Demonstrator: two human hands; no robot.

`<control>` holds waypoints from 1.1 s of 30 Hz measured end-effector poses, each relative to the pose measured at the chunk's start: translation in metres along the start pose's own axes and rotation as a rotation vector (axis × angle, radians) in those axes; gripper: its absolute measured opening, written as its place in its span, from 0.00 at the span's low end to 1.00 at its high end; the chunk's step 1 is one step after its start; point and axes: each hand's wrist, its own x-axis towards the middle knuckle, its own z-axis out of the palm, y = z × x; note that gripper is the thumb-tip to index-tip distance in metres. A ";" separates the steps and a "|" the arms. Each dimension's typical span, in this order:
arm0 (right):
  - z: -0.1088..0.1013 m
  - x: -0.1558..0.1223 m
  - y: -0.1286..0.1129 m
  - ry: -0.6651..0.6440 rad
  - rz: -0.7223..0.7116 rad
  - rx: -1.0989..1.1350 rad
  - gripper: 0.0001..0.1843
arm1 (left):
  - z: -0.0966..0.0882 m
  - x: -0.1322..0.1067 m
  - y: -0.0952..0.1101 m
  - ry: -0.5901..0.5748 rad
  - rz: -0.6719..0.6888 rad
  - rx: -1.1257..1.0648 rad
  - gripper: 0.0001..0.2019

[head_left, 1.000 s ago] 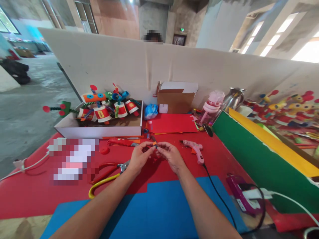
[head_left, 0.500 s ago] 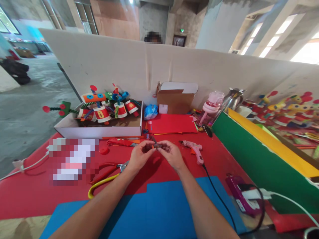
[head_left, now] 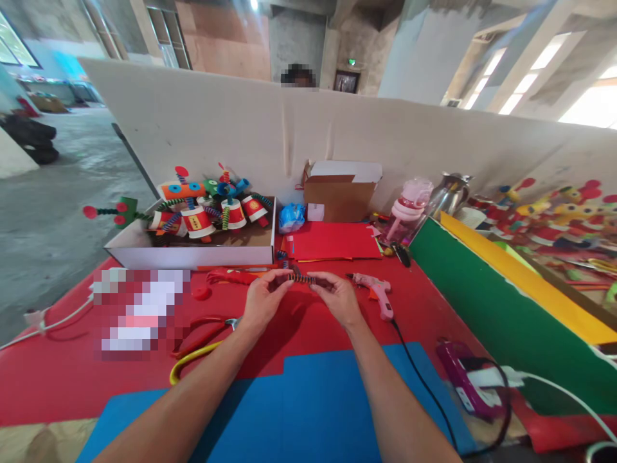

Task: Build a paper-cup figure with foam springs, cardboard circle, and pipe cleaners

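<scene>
A small folded paper spring point(head_left: 302, 278), dark with orange showing between its folds, is stretched between my hands above the red tabletop. My left hand point(head_left: 266, 297) pinches its left end between thumb and fingers. At the other end, my right hand point(head_left: 336, 296) grips it in the same way. To the right of my right hand lies a pink glue gun point(head_left: 375, 290) with a black cord. Cutters with red and yellow handles point(head_left: 205, 341) rest beside my left forearm, which partly covers them.
A white box point(head_left: 193, 256) at the back left holds several paper-cup figures point(head_left: 198, 220). Red paper sheets point(head_left: 335, 241) lie before an open cardboard box point(head_left: 341, 198). A pink bottle point(head_left: 409, 209), a green divider point(head_left: 477, 308) and a purple power unit point(head_left: 470, 379) stand right. Blue sheets point(head_left: 308, 405) lie in front.
My hands have moved apart, left hand to the left and right hand slightly to the right. The paper spring between them has gone from compressed to stretched.
</scene>
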 end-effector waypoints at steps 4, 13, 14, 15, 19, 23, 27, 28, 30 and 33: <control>0.000 -0.002 -0.002 -0.002 0.029 0.061 0.14 | 0.000 0.001 -0.004 0.009 0.025 -0.019 0.14; 0.009 -0.007 -0.001 -0.094 0.389 0.339 0.26 | 0.002 -0.005 0.002 -0.079 0.184 0.075 0.10; 0.010 -0.007 0.000 -0.117 0.415 0.355 0.26 | 0.002 -0.006 0.002 -0.092 0.208 0.079 0.10; 0.011 -0.007 0.000 -0.131 0.421 0.364 0.25 | 0.003 -0.006 0.002 -0.111 0.229 0.082 0.09; 0.010 -0.006 0.000 -0.064 0.307 0.290 0.19 | 0.005 -0.006 0.000 -0.172 0.186 0.036 0.14; 0.008 -0.003 0.000 0.007 0.132 0.138 0.15 | 0.004 -0.006 0.005 -0.176 -0.024 -0.124 0.19; 0.009 -0.004 0.000 -0.011 -0.013 -0.019 0.11 | 0.004 -0.007 0.012 -0.194 -0.157 -0.252 0.21; 0.010 -0.005 0.000 -0.021 -0.038 -0.052 0.10 | 0.004 -0.007 0.013 -0.199 -0.171 -0.262 0.21; 0.012 -0.006 0.000 -0.029 -0.073 -0.092 0.08 | 0.005 -0.007 0.012 -0.202 -0.176 -0.258 0.20; 0.013 -0.006 -0.002 -0.042 -0.078 -0.068 0.10 | 0.004 -0.005 0.009 -0.165 -0.137 -0.219 0.16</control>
